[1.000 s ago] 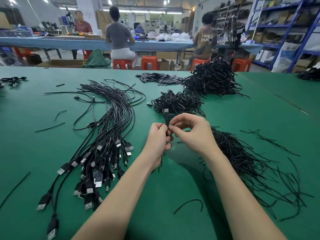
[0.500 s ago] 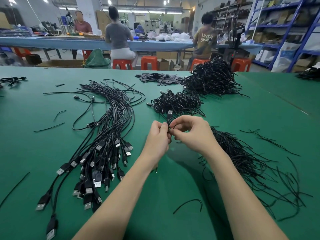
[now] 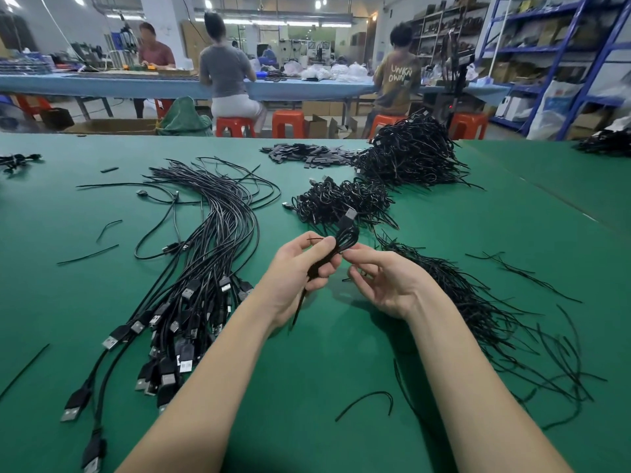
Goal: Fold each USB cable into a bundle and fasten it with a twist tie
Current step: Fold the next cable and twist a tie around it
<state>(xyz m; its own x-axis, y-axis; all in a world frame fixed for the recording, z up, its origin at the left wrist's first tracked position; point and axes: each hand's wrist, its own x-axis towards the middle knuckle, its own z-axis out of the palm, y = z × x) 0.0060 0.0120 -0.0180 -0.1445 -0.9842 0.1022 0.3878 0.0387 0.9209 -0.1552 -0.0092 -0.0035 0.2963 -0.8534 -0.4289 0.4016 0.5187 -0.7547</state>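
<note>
Now the left hand (image 3: 300, 268) grips a folded black USB cable (image 3: 336, 249) at mid-table, fingers curled round the gathered strands while the looped top and its plug rise toward one o'clock and a thin tail hangs down past the wrist toward six. Just beside it, the right hand (image 3: 386, 285) hovers with its fingers loosely spread and half relaxed, holding nothing that can be made out; its fingertips (image 3: 348, 256) sit touching or nearly touching the loop. A thin dark wire end pokes out at the left thumb toward eleven o'clock, probably the twist tie (image 3: 314, 239), though whether it is fully wound is too fine to tell. Judging by this, the fastening step for this one bundle looks about finished or in its last turn. What comes next likely calls for checking the tie is snug, then setting the bundle on the small pile of tied black cable bundles (image 3: 341, 201) at twelve o'clock, and drawing a fresh lead from the long sheaf of loose black USB cables with silver plugs (image 3: 191, 285) at nine o'clock. Spare ties lie in the spread heap of thin black wire ties (image 3: 478, 302) at three o'clock on the green felt-covered table (image 3: 307, 387), within easy reach of the right hand
</note>
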